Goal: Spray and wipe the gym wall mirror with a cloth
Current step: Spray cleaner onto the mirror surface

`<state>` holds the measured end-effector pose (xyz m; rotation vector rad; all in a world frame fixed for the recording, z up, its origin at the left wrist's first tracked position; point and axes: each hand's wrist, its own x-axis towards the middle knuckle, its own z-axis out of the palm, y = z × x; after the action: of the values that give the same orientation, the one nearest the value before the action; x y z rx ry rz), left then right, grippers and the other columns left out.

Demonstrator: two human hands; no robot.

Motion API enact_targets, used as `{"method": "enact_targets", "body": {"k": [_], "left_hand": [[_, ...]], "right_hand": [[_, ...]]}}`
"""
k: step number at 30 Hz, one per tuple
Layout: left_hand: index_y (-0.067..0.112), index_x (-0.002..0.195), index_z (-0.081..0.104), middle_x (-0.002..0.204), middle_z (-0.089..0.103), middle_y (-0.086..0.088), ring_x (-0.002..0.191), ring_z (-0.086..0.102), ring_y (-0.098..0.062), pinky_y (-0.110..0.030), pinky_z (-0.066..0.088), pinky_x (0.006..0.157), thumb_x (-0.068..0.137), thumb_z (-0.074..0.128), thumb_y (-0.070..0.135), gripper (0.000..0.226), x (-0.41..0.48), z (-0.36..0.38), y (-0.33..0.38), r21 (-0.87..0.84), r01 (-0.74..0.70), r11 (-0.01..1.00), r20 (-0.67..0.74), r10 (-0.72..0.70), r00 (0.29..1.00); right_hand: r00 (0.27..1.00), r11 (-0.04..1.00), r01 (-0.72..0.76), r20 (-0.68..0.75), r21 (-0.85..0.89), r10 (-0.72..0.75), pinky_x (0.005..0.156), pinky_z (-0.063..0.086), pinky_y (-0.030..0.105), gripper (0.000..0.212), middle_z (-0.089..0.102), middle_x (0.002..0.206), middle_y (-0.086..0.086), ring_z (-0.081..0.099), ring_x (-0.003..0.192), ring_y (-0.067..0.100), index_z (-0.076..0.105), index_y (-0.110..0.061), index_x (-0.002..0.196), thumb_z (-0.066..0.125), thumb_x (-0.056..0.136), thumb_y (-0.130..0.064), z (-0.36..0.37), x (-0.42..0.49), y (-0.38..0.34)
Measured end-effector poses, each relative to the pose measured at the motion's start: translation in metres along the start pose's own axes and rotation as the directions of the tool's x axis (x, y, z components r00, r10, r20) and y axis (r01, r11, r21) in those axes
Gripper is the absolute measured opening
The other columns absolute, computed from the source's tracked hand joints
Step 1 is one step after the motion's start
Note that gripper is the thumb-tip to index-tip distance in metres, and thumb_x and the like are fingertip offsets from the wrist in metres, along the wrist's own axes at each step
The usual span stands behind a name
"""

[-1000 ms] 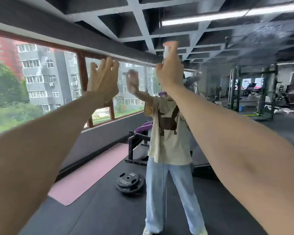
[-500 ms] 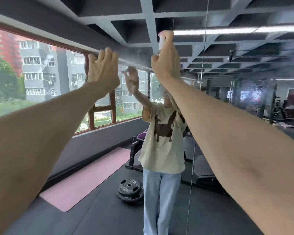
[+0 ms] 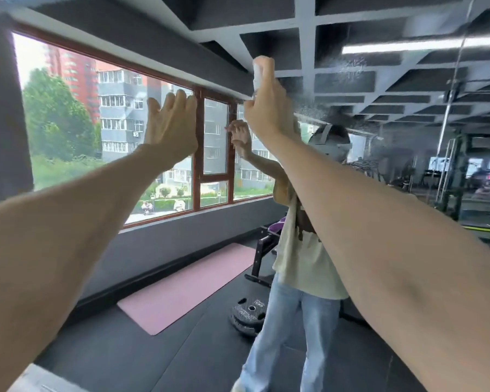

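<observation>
White bottle (image 3: 259, 72) is clamped in the right hand (image 3: 266, 111), high before the mirror (image 3: 408, 171); left hand (image 3: 171, 123) spread, empty. Fresh droplets (image 3: 351, 66) now fleck its upper right, so spraying advances; no cloth seen.

I have both arms stretched up and away from me, forearms bare. My left arm comes in from the near left, the wrist bent slightly back. My left hand (image 3: 171, 125) is flat, with fingers straight, close together and pointing up, its back toward me, and it holds nothing. My right arm runs from the near right toward the far centre. My right hand (image 3: 269, 111) is curled round a white spray bottle (image 3: 258, 73) and sits higher than the left.
</observation>
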<state>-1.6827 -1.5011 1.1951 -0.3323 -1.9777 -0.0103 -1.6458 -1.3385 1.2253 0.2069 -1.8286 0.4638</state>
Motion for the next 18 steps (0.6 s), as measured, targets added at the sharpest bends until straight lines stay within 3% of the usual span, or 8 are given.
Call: {"method": "enact_targets", "body": {"k": [3,8,13,18], "left_hand": [[0.003,0.117,0.048,0.116,0.049,-0.016,0.107,0.045,-0.031,-0.048,0.030,0.093,0.073,0.053,0.001,0.044,0.003,0.017,-0.037,-0.008,-0.001,1.000,-0.020,0.001,1.000],[0.003,0.117,0.046,0.116,0.047,-0.016,0.107,0.045,-0.031,-0.048,0.031,0.091,0.074,0.054,0.002,0.044,0.008,0.060,-0.128,0.004,0.030,1.000,-0.050,-0.030,0.998],[0.002,0.115,0.047,0.114,0.048,-0.016,0.105,0.046,-0.031,-0.049,0.031,0.091,0.073,0.053,0.000,0.042,0.017,0.110,-0.233,0.011,-0.022,1.000,-0.032,0.023,0.999],[0.003,0.114,0.048,0.113,0.047,-0.016,0.105,0.045,-0.032,-0.050,0.032,0.091,0.073,0.052,0.001,0.042,0.036,0.142,-0.318,-0.008,0.002,1.000,-0.017,-0.002,1.000]], "right_hand": [[1.000,1.000,0.004,0.028,-0.008,-0.004,0.056,0.050,0.028,0.053,0.051,0.093,0.000,0.052,0.071,0.014,0.037,-0.016,0.132,0.052,0.086,0.006,0.033,0.002,-0.024],[1.000,0.999,-0.005,0.014,-0.039,0.006,0.050,0.037,0.022,0.050,0.056,0.103,0.006,0.053,0.075,0.018,0.036,-0.018,0.132,0.048,0.089,0.003,0.113,0.005,-0.067],[0.996,0.994,-0.084,-0.005,-0.063,0.084,0.057,0.040,0.027,0.049,0.059,0.112,0.008,0.052,0.078,0.018,0.035,-0.019,0.133,0.051,0.090,-0.001,0.206,0.018,-0.118],[0.999,0.997,-0.041,0.002,-0.062,0.041,0.064,0.054,0.035,0.049,0.060,0.113,0.009,0.060,0.078,0.021,0.038,-0.018,0.131,0.051,0.089,0.003,0.280,0.040,-0.171]]}}
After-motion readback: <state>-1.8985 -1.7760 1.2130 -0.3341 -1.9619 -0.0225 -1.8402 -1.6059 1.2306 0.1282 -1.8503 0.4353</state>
